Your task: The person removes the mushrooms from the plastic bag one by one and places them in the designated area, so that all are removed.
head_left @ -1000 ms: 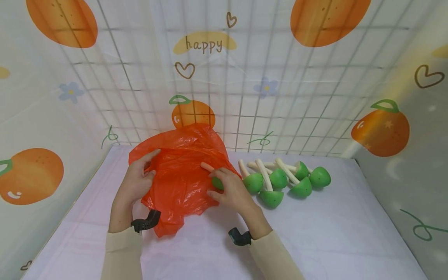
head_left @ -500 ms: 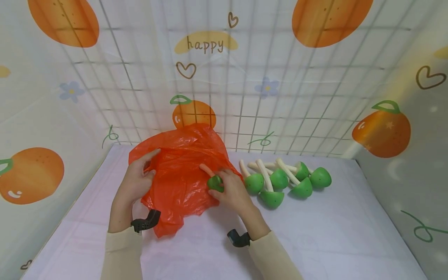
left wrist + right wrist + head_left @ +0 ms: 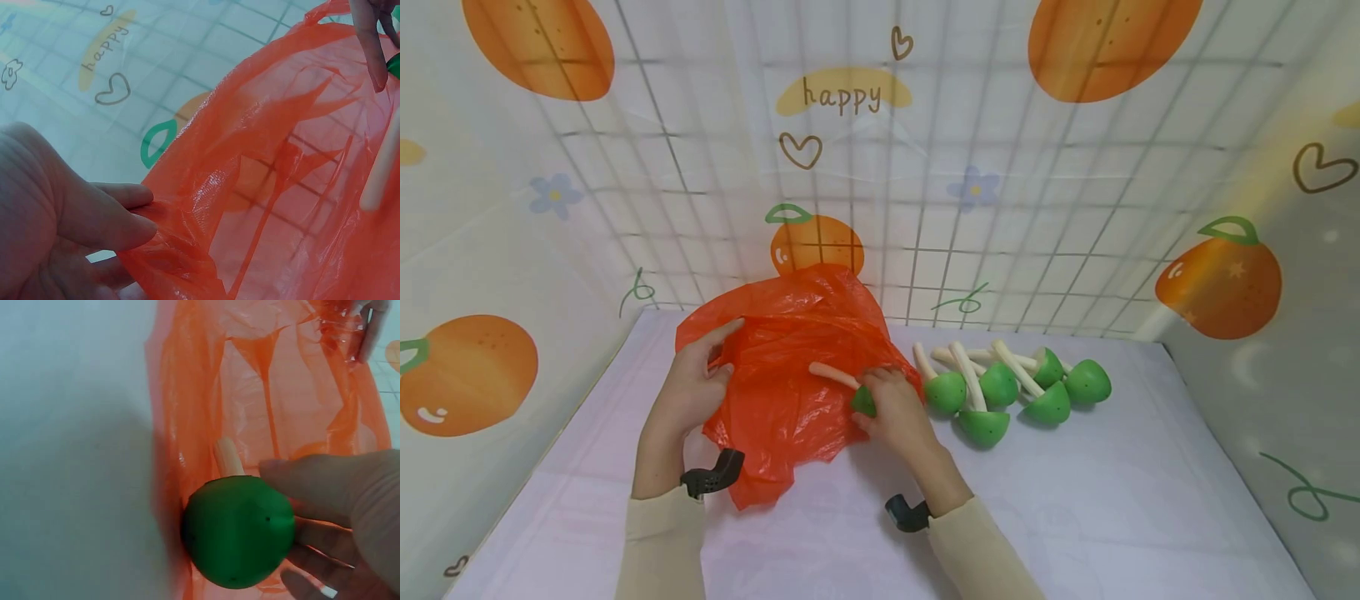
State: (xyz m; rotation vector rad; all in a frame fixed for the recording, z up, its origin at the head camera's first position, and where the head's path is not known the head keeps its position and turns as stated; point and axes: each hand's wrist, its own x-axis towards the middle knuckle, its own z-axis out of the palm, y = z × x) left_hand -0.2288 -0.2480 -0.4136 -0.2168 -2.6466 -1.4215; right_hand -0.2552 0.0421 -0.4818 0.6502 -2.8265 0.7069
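A red plastic bag (image 3: 767,417) lies with its mouth held wide on the table's left half. My left hand (image 3: 688,387) pinches its edge between thumb and fingers, as the left wrist view shows from close by. At the bag's right side, my right hand (image 3: 898,417) grips a mushroom (image 3: 237,531) by its green, dotted cap. The mushroom's pale stem (image 3: 381,169) points left over the bag's opening and looks tinted by the red film. In the right wrist view the thumb is at the top of the cap and the fingers are beside it.
Several more green-capped mushrooms (image 3: 983,428) with white stems lie in a heap right of the bag. The table (image 3: 1075,500) has a pale cover. Behind stands a grid wall (image 3: 1015,250) hung with an orange-printed sheet.
The mushroom in my right hand has turned, its stem swinging left and lower, while more of its cap has come into sight. My left hand and the bag have stayed nearly still.
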